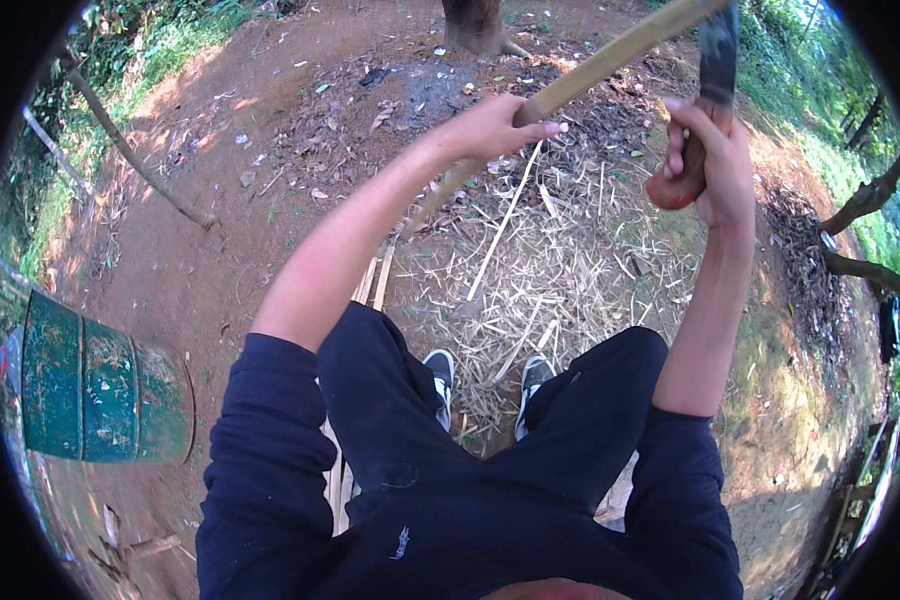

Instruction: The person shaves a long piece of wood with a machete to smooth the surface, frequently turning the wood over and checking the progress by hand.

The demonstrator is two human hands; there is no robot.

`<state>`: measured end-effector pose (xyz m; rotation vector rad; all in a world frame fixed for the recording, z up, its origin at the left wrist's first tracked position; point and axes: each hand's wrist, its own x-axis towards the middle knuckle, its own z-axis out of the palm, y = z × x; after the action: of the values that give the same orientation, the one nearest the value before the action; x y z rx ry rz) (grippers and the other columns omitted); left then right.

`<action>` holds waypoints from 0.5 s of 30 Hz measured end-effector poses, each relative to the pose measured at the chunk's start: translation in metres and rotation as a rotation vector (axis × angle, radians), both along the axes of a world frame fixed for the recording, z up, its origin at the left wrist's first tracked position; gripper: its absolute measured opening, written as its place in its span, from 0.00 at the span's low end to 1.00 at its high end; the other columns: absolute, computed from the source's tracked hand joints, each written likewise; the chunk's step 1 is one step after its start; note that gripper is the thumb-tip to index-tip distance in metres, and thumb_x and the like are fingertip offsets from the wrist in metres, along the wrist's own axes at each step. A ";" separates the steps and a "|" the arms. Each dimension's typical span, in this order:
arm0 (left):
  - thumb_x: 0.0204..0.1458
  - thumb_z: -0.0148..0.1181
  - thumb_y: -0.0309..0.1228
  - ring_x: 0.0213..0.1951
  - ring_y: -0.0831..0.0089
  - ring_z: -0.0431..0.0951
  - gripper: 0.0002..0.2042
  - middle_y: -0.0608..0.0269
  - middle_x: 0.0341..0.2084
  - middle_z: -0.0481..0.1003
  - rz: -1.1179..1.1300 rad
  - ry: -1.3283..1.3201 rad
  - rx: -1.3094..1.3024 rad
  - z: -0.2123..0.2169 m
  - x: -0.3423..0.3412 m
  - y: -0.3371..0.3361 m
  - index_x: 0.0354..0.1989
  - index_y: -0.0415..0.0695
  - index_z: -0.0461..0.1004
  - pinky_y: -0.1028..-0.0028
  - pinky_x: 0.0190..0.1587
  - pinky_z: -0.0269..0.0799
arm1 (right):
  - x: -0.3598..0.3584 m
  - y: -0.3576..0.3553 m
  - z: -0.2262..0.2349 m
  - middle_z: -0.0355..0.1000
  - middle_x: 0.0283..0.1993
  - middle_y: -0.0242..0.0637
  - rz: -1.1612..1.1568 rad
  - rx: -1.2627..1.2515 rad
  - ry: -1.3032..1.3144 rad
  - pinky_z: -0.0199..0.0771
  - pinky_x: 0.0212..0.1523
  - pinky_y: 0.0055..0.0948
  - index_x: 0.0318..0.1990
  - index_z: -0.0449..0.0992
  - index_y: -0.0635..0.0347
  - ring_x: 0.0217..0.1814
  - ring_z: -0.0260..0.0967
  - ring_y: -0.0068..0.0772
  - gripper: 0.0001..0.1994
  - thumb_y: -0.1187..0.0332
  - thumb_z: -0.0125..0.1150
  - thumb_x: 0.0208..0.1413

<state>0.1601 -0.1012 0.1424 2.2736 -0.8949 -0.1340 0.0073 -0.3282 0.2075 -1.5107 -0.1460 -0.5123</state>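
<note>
No lettering, number or sign can be read here. A small white mark stands on the left side of the person's dark top; it may be a printed logo, but it is too small and blurred to make out.

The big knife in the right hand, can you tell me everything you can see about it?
The big knife has a dark grey blade that looks like metal, with some paler patches. Its brown handle looks like wood and curves to a rounded, reddish end. The right hand is wrapped around the handle. The blade points up the picture; its tip isn't visible. A pale strip overlaps it near the top edge, but I can't tell whether they touch.
</note>
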 end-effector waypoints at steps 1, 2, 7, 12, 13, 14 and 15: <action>0.56 0.58 0.58 0.28 0.77 0.76 0.27 0.67 0.23 0.75 0.000 0.045 -0.032 -0.008 0.000 -0.007 0.39 0.40 0.75 0.70 0.35 0.72 | 0.003 0.002 0.016 0.66 0.17 0.30 -0.080 -0.116 -0.031 0.64 0.18 0.24 0.28 0.72 0.61 0.15 0.63 0.20 0.12 0.65 0.68 0.52; 0.55 0.58 0.58 0.29 0.76 0.77 0.28 0.66 0.24 0.76 -0.006 0.094 -0.067 -0.014 0.000 -0.016 0.40 0.40 0.75 0.69 0.36 0.74 | 0.008 0.004 0.029 0.67 0.18 0.30 -0.167 -0.235 -0.056 0.65 0.19 0.24 0.29 0.72 0.62 0.16 0.64 0.20 0.12 0.63 0.68 0.52; 0.62 0.53 0.52 0.29 0.75 0.76 0.22 0.68 0.21 0.74 -0.092 0.231 -0.286 -0.029 -0.042 -0.027 0.25 0.45 0.72 0.71 0.39 0.70 | -0.004 0.035 0.063 0.70 0.20 0.31 -0.291 -0.669 -0.035 0.68 0.22 0.25 0.32 0.75 0.65 0.19 0.68 0.20 0.14 0.61 0.67 0.52; 0.62 0.55 0.49 0.29 0.76 0.75 0.19 0.69 0.22 0.74 -0.027 0.383 -0.451 -0.099 -0.053 0.000 0.29 0.45 0.71 0.71 0.39 0.70 | -0.008 0.069 0.016 0.67 0.19 0.31 -0.235 -0.686 0.149 0.67 0.24 0.31 0.24 0.67 0.60 0.21 0.64 0.22 0.16 0.61 0.65 0.54; 0.60 0.56 0.51 0.30 0.78 0.76 0.21 0.68 0.24 0.74 -0.004 0.403 -0.453 -0.112 -0.055 0.009 0.32 0.43 0.71 0.72 0.38 0.71 | -0.014 0.082 0.011 0.67 0.19 0.33 -0.248 -0.688 0.195 0.67 0.25 0.34 0.23 0.66 0.59 0.22 0.65 0.24 0.17 0.60 0.65 0.55; 0.60 0.57 0.51 0.32 0.76 0.76 0.21 0.67 0.25 0.74 0.027 0.460 -0.470 -0.124 -0.057 0.013 0.32 0.43 0.71 0.72 0.39 0.71 | -0.018 0.088 0.007 0.67 0.19 0.34 -0.238 -0.704 0.194 0.67 0.25 0.35 0.23 0.65 0.59 0.21 0.65 0.26 0.18 0.60 0.65 0.56; 0.59 0.58 0.50 0.33 0.76 0.76 0.20 0.66 0.26 0.74 0.034 0.461 -0.478 -0.137 -0.058 0.015 0.33 0.43 0.72 0.72 0.39 0.71 | -0.021 0.093 0.001 0.67 0.19 0.34 -0.229 -0.716 0.196 0.67 0.25 0.36 0.23 0.65 0.59 0.21 0.65 0.28 0.18 0.59 0.65 0.56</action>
<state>0.1023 -0.0865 0.0052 1.7121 -0.5679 -0.3697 -0.0139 -0.2354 0.2090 -2.2860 0.0038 -0.5158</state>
